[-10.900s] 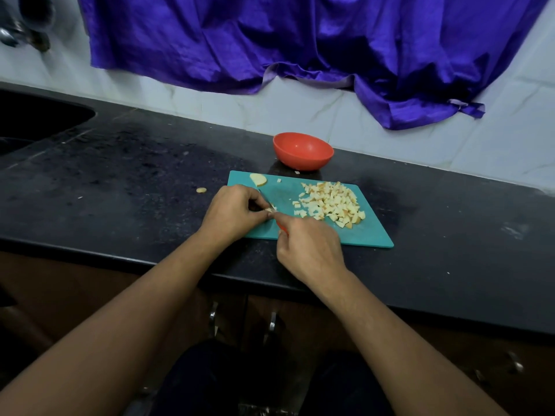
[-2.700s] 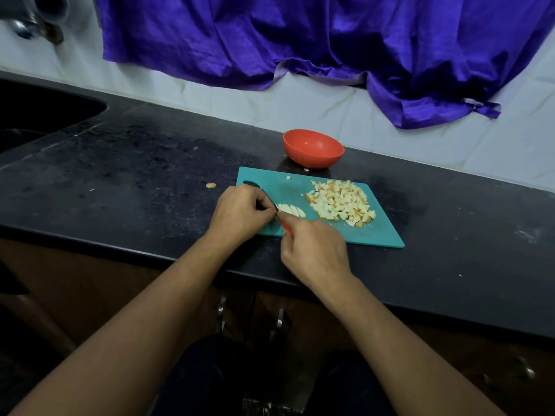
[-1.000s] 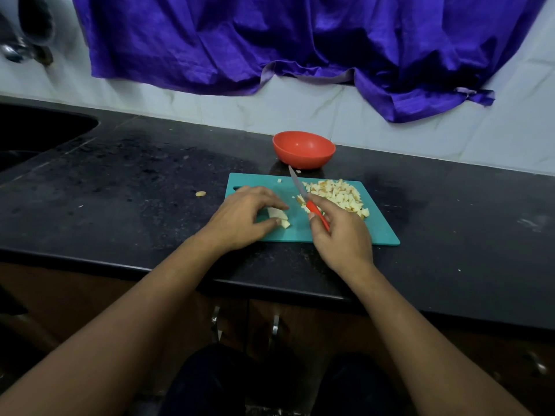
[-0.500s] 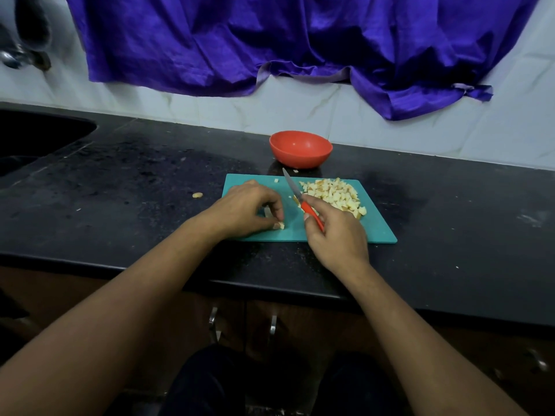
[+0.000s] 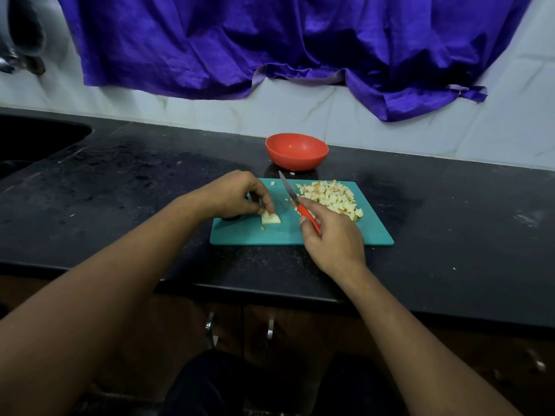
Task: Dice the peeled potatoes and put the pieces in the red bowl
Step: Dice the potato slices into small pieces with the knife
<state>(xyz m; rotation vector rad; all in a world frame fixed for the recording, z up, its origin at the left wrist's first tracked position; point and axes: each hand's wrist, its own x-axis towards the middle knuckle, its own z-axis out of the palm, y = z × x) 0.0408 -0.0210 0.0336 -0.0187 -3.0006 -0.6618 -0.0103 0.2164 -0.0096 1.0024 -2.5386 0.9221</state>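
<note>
A teal cutting board lies on the black counter with a heap of diced potato on its far right part. My left hand pinches a small stack of potato slices on the board's left side with its fingertips. My right hand grips a red-handled knife, its blade raised and pointing away toward the red bowl. The bowl stands just behind the board and looks empty inside.
A few loose potato bits lie on the board and the black counter. A dark sink is set in at the far left. Purple cloth hangs over the white tiled wall behind. Cupboard handles show below the counter edge.
My left hand has lifted its palm so the potato slices show under the fingertips. The knife stays raised in my right hand, between the slices and the diced heap.
</note>
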